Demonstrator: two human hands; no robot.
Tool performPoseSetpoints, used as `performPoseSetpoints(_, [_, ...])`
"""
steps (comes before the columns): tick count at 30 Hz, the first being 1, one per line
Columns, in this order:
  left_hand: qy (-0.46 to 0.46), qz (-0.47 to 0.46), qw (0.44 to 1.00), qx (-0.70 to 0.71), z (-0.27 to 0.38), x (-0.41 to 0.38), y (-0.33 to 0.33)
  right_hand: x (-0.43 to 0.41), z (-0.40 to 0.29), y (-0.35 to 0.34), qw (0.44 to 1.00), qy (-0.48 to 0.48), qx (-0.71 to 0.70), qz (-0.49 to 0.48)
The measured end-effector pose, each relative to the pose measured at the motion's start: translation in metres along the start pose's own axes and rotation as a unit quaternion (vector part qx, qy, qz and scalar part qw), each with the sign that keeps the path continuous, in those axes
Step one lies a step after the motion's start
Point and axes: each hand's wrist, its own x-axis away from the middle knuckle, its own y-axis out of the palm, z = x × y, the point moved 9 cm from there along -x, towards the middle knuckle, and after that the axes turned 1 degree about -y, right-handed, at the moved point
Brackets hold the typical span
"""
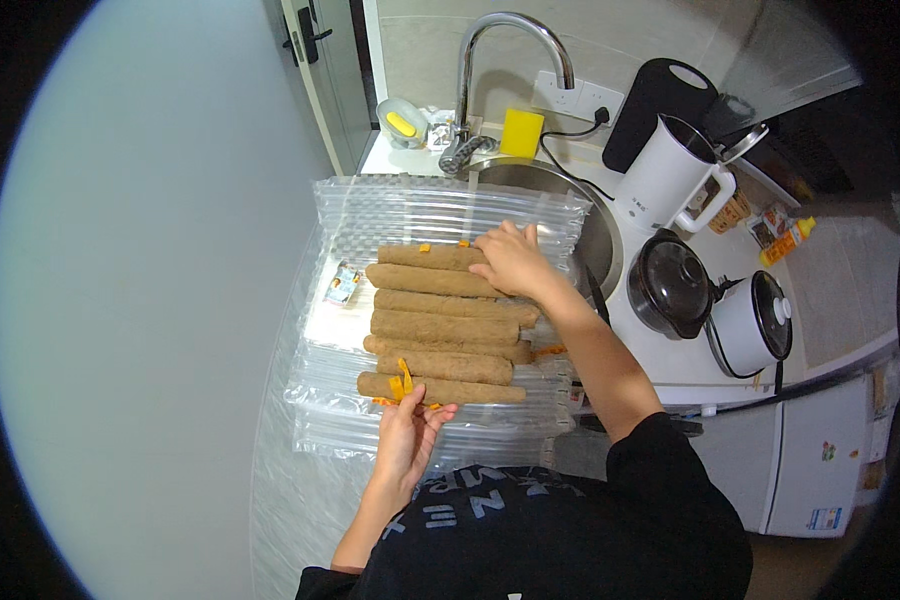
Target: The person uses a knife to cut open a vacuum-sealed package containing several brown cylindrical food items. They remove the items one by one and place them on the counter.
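Observation:
Several long brown root sections, seemingly yam or lotus root, lie side by side on clear inflatable plastic wrap point(450, 202). My right hand point(511, 259) rests over the right end of the two farthest roots point(435, 279), its fingers spread and bent. At the near edge of the row, my left hand point(412, 427) touches the nearest root point(465, 391) with its thumb, palm turned up. Orange-yellow strips point(397, 386) lie on that root by my left thumb. More small orange bits sit at the far edge and at the right. A small printed packet point(343, 283) lies left of the roots.
Behind the wrap are a round steel sink point(611, 247), a chrome faucet point(465, 75) and a yellow sponge point(521, 133). At the right stand a white electric kettle point(660, 176), a dark lidded pot point(669, 285) and a white electric cooker point(746, 330). A black cutting board point(649, 105) leans against the wall.

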Motion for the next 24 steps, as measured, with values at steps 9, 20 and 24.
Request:
performPoseSetpoints(9, [-0.002, 0.000, 1.000, 0.007, 0.001, 0.001, 0.005, 0.025, -0.021, -0.034, 0.978, -0.101, -0.002, 0.182])
performPoseSetpoints(20, [0.014, -0.007, 1.000, 0.005, 0.001, -0.001, 0.004, 0.044, -0.012, -0.035, 0.962, -0.064, -0.045, 0.261])
performPoseSetpoints(24, [-0.001, 0.003, 1.000, 0.007, -0.002, -0.002, 0.000, 0.023, 0.012, -0.018, 0.966, 0.008, -0.237, 0.102])
